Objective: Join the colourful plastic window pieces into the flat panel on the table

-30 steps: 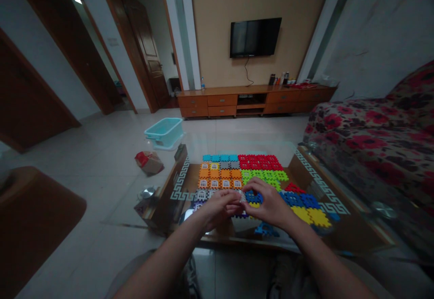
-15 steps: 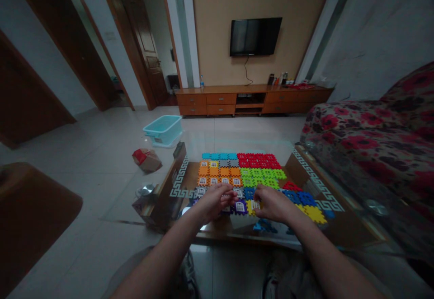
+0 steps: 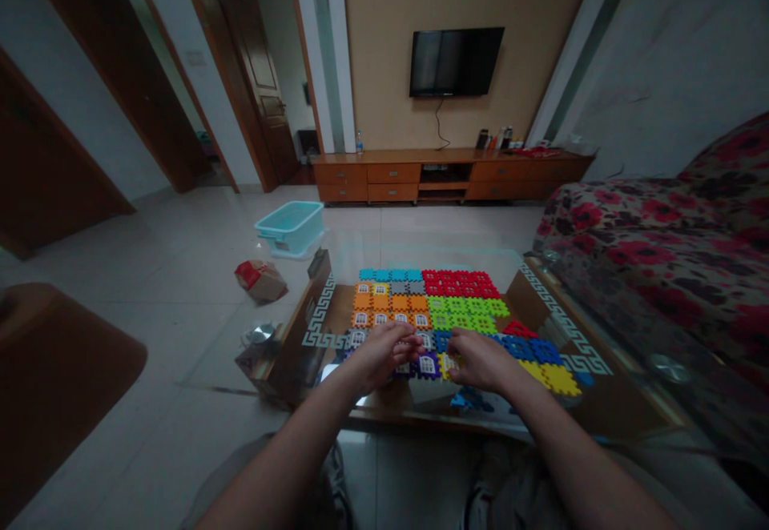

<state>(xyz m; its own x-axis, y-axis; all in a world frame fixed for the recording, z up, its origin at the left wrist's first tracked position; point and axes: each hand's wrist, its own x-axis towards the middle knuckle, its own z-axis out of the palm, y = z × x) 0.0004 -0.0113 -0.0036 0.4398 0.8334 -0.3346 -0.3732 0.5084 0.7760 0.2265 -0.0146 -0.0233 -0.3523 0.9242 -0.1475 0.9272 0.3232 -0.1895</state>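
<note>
Rows of interlocking plastic tiles lie on a glass coffee table. My left hand [image 3: 389, 354] hovers over the grey and purple rows, fingers loosely stretched, with nothing visible in it. It partly covers a purple window tile [image 3: 427, 366] and its neighbours. My right hand [image 3: 482, 360] is bent down with curled fingers on a yellow window tile [image 3: 446, 365], hiding part of it. Beyond the hands are orange tiles [image 3: 400, 303], lime green tiles [image 3: 465, 306], red tiles [image 3: 460, 283] and light blue tiles [image 3: 390, 275]. Plain yellow tiles [image 3: 560, 379] and blue tiles [image 3: 545, 351] extend right.
A red triangular piece [image 3: 520, 329] lies beside the green tiles. Blue pieces [image 3: 472, 399] show near the front edge. A light blue tub [image 3: 292, 230] and a paper bag [image 3: 260, 281] stand on the floor to the left. A flowered sofa [image 3: 654, 250] is on the right.
The view has shifted very slightly. Both hands stay in nearly the same place over the tiles, and the tiles look unchanged.
</note>
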